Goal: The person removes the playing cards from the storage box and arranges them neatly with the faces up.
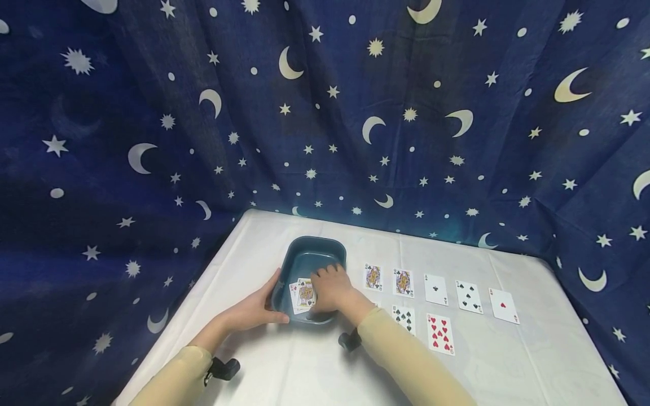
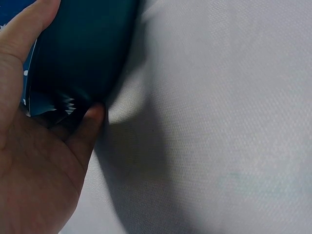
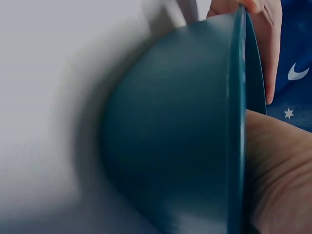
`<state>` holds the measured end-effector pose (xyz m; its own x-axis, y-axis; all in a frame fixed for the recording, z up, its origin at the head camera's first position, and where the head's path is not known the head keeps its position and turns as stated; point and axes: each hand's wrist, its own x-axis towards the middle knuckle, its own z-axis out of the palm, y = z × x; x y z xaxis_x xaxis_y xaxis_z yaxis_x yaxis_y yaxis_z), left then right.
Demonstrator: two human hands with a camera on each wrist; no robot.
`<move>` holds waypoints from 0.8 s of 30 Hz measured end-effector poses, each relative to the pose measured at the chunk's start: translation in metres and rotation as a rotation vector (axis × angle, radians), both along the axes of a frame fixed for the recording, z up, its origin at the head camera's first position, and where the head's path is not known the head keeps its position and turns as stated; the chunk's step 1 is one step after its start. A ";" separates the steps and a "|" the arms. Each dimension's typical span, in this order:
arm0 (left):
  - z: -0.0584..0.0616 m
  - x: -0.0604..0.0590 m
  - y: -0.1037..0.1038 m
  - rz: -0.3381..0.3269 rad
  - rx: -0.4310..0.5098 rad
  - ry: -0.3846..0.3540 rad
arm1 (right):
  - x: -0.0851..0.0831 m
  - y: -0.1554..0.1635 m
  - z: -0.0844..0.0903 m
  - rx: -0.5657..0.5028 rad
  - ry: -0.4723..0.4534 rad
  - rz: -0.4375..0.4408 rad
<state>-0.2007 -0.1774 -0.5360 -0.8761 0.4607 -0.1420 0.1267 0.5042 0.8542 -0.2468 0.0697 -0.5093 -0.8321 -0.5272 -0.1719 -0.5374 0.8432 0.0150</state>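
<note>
A: Tray position? Left hand?

B: Dark teal tray point(image 1: 311, 252) sat on the white-covered bench point(image 1: 284, 361), left of the card rows. Left hand point(image 1: 254, 309) gripped the tray's near-left corner, thumb hooked over the rim, fingers against the outer wall. Confirmed from the left wrist view: thumb tip point(image 2: 93, 113) pressed to the tray wall point(image 2: 83, 48) just above the bench cloth point(image 2: 219, 122).

A: Right hand?

B: Reached into the tray from the near-right side. Right hand point(image 1: 331, 287) lay knuckles-up over loose cards point(image 1: 302, 295) in the tray's near half; fingers bent down onto them. Whether pinching a card or only resting on it: cannot tell, fingertips hidden. Right wrist view showed mostly the tray's outer wall point(image 3: 175, 141), blurred.

A: Cards right of the tray?

B: Far row, nearest the tray outward: two face cards point(image 1: 373, 277) point(image 1: 403, 282), a black ace point(image 1: 435, 289), a black five point(image 1: 468, 296), a red ace point(image 1: 503, 305). Near row: a black card point(image 1: 404, 318), then a red hearts card point(image 1: 439, 334). All face up, apart from each other.

A: Behind the tray?

B: Blue curtain point(image 1: 325, 113) with moons and stars.
</note>
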 end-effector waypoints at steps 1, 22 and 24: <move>0.000 0.000 0.000 -0.001 0.001 0.003 | -0.001 0.001 0.001 0.005 -0.002 0.003; -0.001 0.000 0.001 0.004 -0.001 0.006 | -0.011 0.002 -0.008 -0.059 -0.013 -0.003; -0.001 0.000 0.001 0.003 0.001 0.004 | -0.012 0.000 -0.007 -0.061 -0.021 -0.015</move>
